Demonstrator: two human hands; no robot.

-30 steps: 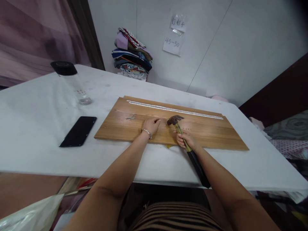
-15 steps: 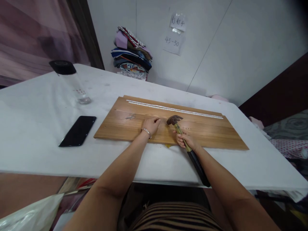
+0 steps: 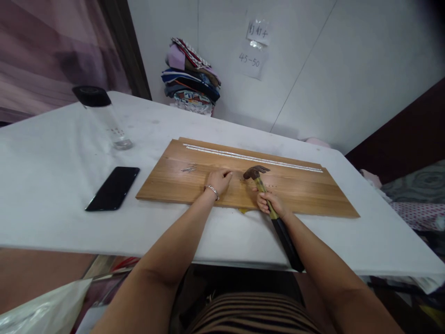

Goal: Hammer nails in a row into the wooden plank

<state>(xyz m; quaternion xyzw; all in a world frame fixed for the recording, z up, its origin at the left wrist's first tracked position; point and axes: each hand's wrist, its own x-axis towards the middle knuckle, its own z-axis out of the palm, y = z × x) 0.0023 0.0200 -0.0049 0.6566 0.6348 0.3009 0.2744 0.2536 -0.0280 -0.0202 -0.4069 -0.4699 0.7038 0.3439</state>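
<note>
My right hand point(image 3: 269, 201) is wrapped round the yellow and black handle of a claw hammer point(image 3: 287, 241). The rusty hammer head is held just above a wooden board point(image 3: 313, 197), near a small nail-like point on its surface. To the left, my left hand point(image 3: 219, 180) rests on the board with fingers curled and thumb against them; what is inside, if anything, is hidden. A small pile of loose nails point(image 3: 189, 168) lies on the board further left. A short row of small dark dots, perhaps nail heads, shows right of the hammer.
Two white measuring strips point(image 3: 250, 157) run along the board's far side. A black phone point(image 3: 113, 189) and a clear bottle with a black lid point(image 3: 92, 96) stand left on the white table point(image 3: 45, 199). Folded cloths point(image 3: 191, 76) are piled by the wall.
The hammer head has shifted slightly right and up from the small point on the board, with my right hand following. My left hand has stayed in place.
</note>
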